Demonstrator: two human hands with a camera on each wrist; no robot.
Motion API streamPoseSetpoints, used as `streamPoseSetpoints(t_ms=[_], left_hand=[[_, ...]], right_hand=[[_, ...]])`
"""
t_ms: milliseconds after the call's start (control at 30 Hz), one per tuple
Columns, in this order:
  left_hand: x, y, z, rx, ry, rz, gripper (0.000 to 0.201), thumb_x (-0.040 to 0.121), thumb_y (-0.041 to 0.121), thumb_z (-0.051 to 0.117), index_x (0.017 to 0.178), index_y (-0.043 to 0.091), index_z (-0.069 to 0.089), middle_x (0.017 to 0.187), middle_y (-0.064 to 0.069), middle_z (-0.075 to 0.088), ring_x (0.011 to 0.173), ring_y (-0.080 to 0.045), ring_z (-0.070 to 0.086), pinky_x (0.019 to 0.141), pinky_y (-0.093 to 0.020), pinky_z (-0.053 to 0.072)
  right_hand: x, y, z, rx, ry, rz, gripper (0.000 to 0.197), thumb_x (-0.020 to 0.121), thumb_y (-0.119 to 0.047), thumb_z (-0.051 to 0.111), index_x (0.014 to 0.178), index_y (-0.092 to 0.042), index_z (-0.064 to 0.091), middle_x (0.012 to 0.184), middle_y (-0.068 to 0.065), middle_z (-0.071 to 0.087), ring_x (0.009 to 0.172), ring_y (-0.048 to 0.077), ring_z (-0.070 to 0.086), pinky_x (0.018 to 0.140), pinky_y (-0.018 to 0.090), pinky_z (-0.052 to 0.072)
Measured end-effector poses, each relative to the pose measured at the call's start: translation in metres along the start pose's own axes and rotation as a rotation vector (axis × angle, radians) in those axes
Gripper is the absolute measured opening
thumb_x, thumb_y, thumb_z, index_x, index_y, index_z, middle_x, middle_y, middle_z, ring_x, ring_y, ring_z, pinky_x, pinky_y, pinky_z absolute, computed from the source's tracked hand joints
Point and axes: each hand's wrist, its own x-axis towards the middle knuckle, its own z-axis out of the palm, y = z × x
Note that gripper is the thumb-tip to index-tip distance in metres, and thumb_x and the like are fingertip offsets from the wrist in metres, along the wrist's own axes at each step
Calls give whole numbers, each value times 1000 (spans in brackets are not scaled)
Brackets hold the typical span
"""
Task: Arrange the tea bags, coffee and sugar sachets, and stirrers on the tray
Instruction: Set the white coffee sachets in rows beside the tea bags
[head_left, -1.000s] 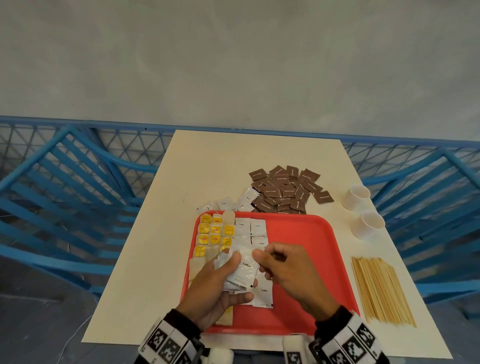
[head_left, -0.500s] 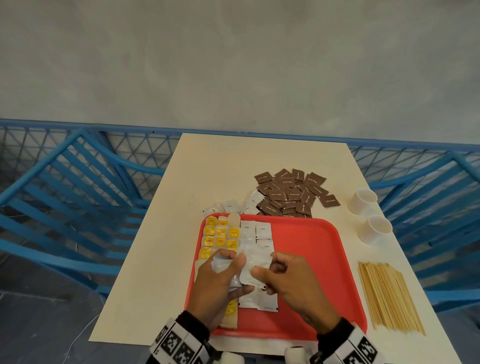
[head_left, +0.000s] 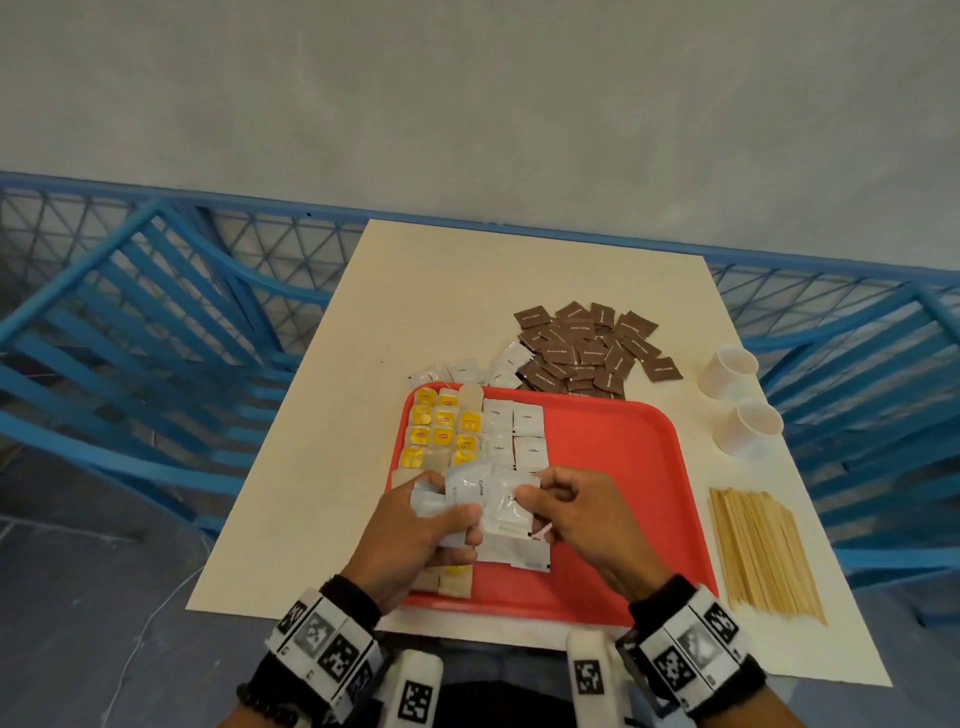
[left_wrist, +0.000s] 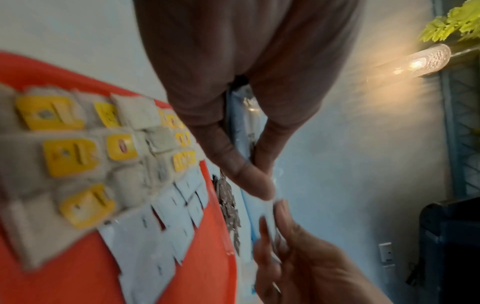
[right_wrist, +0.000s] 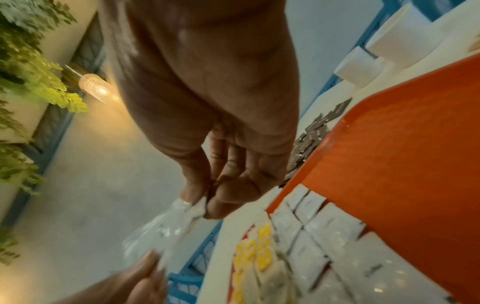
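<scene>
The left hand (head_left: 410, 530) is gripping a small stack of white coffee sachets (head_left: 470, 493) while the right hand (head_left: 582, 512) is pinching one off it. Tea bags (head_left: 441, 426) are lying at the red tray's (head_left: 613, 467) 9 o'clock; brown sugar sachets (head_left: 587, 353) (12 o'clock) and wooden stirrers (head_left: 763, 551) (3 o'clock) are waiting on the table (head_left: 447, 291).

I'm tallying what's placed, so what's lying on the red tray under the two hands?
On the red tray, tea bags and white coffee sachets run under the left hand and right hand; how many are covered is hidden.
</scene>
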Motion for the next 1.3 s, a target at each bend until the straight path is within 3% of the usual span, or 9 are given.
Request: streamPoseSetpoints(t_ms=[100, 200, 300, 433, 633, 733, 833, 1000, 1300], left_hand=[[-5, -9, -25, -15, 105, -8, 22, 84, 1, 74, 102, 3, 60, 78, -15, 70, 69, -24, 68, 54, -30, 57], [-12, -17, -46, -39, 176, -14, 22, 83, 1, 74, 99, 3, 59, 79, -18, 69, 69, -24, 67, 52, -30, 58], [-19, -21, -58, -54, 194, -3, 25, 82, 3, 75, 102, 2, 60, 81, -17, 71, 72, -26, 69, 57, -33, 61], [-22, -24, -64, -97, 208, 5, 25, 83, 3, 74, 103, 1, 60, 82, -18, 71, 71, -24, 70, 55, -31, 60], [-20, -25, -62, -77, 195, 4, 31, 82, 5, 76, 109, 1, 60, 84, -18, 71, 73, -24, 70, 54, -31, 59], [-17, -25, -58, -74, 171, 0, 40, 78, 6, 81, 112, 2, 60, 85, -17, 71, 73, -25, 71, 55, -31, 59], [-14, -22, -52, -86, 164, 2, 34, 82, 4, 76, 112, 4, 61, 89, -17, 72, 74, -26, 72, 53, -31, 59], [-12, -18, -39, -96, 103, 1, 34, 83, 3, 75, 114, 5, 62, 83, -14, 72, 73, -27, 70, 52, -30, 58], [-8, -13, -25, -91, 32, -9, 36, 84, 2, 73, 117, -3, 59, 78, -17, 68, 68, -25, 66, 50, -29, 53]], right_hand=[[5, 25, -1, -250, -49, 92, 30, 88, -16, 73, 74, 7, 62, 62, 8, 55, 48, 4, 50, 50, 16, 42], [12, 50, 12, -497, -114, 133, 13, 81, -20, 80, 81, -13, 68, 69, -3, 59, 57, 3, 51, 56, 15, 41], [18, 59, 27, -524, -100, 155, 21, 76, -20, 83, 92, -14, 70, 85, 1, 67, 73, 11, 59, 62, 21, 45], [21, 61, 36, -585, -93, 180, 26, 73, -23, 84, 90, -13, 68, 95, 6, 69, 83, 18, 64, 68, 25, 48], [18, 59, 29, -680, -35, 118, 25, 77, -26, 80, 89, -16, 61, 96, -2, 61, 86, 14, 56, 60, 20, 39], [13, 59, 29, -761, -95, 110, 15, 82, -19, 73, 84, -18, 58, 95, -3, 62, 84, 13, 57, 64, 22, 45], [8, 60, 34, -801, -210, 89, 15, 84, -16, 67, 81, -21, 54, 91, -5, 63, 75, 8, 55, 59, 17, 42], [11, 62, 26, -764, -158, 62, 16, 85, -20, 71, 82, -22, 54, 88, -8, 59, 74, 5, 51, 58, 15, 37], [10, 60, 17, -733, -170, 44, 17, 87, -25, 70, 79, -24, 55, 83, -9, 61, 71, 5, 53, 60, 18, 40]])
